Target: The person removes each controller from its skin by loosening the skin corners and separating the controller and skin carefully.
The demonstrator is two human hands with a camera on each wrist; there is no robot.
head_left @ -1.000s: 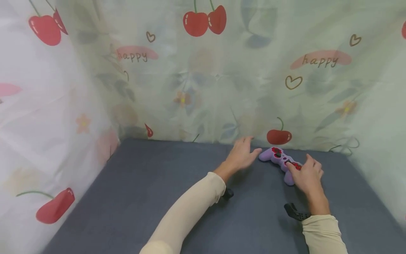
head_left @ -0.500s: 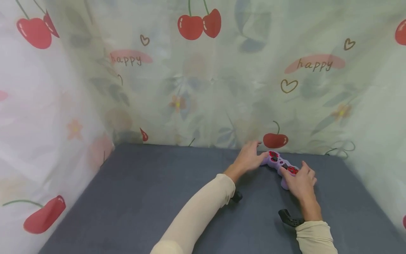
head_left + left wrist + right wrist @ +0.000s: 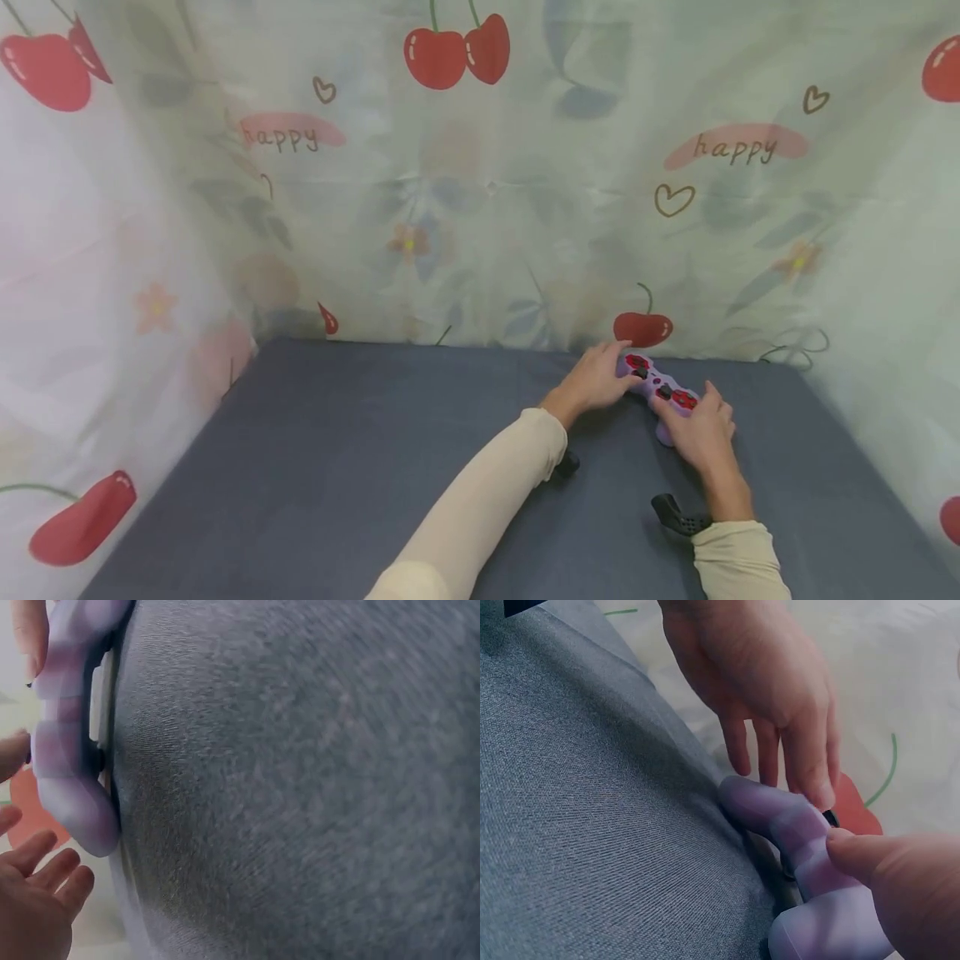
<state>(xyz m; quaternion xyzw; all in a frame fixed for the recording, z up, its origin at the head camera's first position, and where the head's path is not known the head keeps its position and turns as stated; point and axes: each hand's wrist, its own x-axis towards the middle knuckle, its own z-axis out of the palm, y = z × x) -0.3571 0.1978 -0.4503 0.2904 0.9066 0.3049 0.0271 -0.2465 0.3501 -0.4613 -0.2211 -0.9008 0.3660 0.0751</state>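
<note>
A lavender game controller (image 3: 657, 381) with red button areas lies aslant on the dark grey table near its back edge. My left hand (image 3: 596, 379) is at its left grip, thumb over the near side and fingers beyond. In the left wrist view these left fingers (image 3: 45, 874) spread loosely, a little apart from the grip. At the other end, my right hand (image 3: 701, 429) has its thumb (image 3: 855, 847) against the near side, while its fingers extend past the right grip. The controller's underside shows in the left wrist view close over the table.
The dark grey table (image 3: 375, 450) is bounded by a hanging cloth (image 3: 510, 208) with cherries, hearts and "happy" printed on it. A black wrist device (image 3: 678, 517) sits at the right wrist, another (image 3: 567, 464) at the left.
My left hand has moved right, from beside the controller to its left grip. My right thumb has shifted toward the near side. The controller stays in place while the head view turns slightly right.
</note>
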